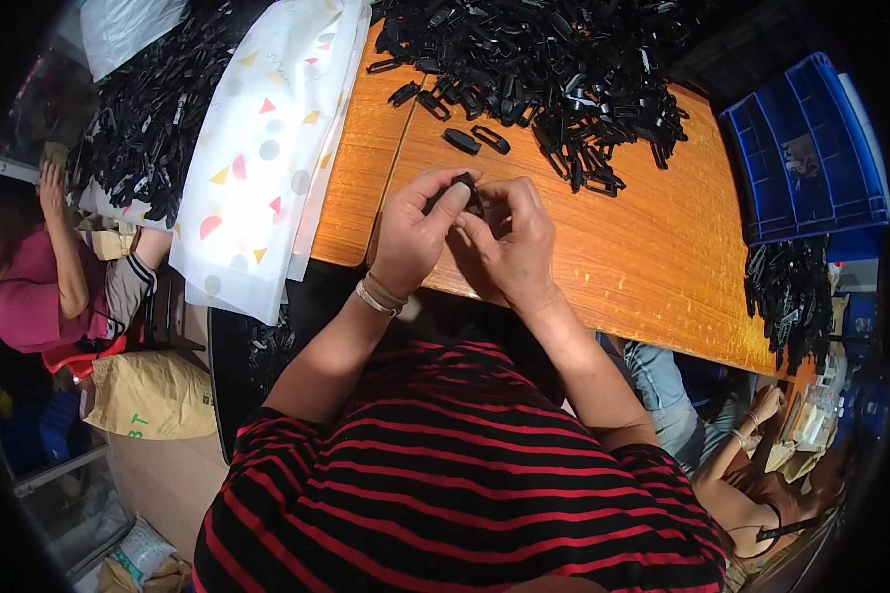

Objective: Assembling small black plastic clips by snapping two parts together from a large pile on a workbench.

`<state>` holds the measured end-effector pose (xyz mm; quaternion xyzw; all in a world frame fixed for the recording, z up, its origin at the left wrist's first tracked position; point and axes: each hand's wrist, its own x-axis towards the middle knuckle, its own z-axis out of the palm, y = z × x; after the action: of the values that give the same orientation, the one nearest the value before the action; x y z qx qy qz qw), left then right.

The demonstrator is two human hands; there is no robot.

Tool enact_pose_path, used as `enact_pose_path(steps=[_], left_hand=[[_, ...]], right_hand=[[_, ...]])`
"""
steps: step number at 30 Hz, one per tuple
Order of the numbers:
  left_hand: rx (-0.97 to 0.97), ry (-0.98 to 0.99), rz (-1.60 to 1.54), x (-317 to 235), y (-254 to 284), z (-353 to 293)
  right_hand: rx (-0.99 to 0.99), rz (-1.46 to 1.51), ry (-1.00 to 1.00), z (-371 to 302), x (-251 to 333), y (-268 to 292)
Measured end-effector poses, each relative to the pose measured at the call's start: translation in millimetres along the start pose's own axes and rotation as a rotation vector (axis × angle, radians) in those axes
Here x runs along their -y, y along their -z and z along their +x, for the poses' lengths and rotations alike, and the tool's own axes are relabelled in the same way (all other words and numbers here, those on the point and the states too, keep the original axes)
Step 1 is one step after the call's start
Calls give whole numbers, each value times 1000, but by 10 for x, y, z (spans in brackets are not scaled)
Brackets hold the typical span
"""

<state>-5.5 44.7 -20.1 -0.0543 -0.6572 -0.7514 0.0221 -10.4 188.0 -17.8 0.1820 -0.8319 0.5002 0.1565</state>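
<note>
Pinching black piece [475,204] between them: left fingers [452,205]; right fingers [479,233] beside it, grip unclear.

A shiny brown wooden counter [653,247] with scratched, worn spots stretches from 11 to 3 o'clock, bright light shines on it, a plain tan floor [163,479] shows at 8 o'clock, a red seat [77,357] is at 9 o'clock, and under the counter it looks dark.

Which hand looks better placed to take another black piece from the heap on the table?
Probably the right hand: it sits closer to the near edge of the heap, while the left hand seems to grip the black piece more fully. The right is also busy at that piece, though.
</note>
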Motion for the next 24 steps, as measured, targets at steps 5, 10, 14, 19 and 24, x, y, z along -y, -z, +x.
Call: enact_pose_path(steps=[5, 10, 14, 19, 24], left_hand=[[34, 36, -311, -102, -62, -25], [159, 60, -289, -234, 36, -31], [131, 145, -370, -267, 162, -126], [64, 303, 255, -169, 850, -810], [-86, 374, 1421, 310, 1790, -1831]], right_hand=[[-22, 20, -16, 8, 103, -58], [-22, 84, 129, -42, 209, -130], [-17, 105, 60, -78, 313, -192], [398, 62, 113, -75, -28, 71], [85, -477, -40, 375, -444, 574]])
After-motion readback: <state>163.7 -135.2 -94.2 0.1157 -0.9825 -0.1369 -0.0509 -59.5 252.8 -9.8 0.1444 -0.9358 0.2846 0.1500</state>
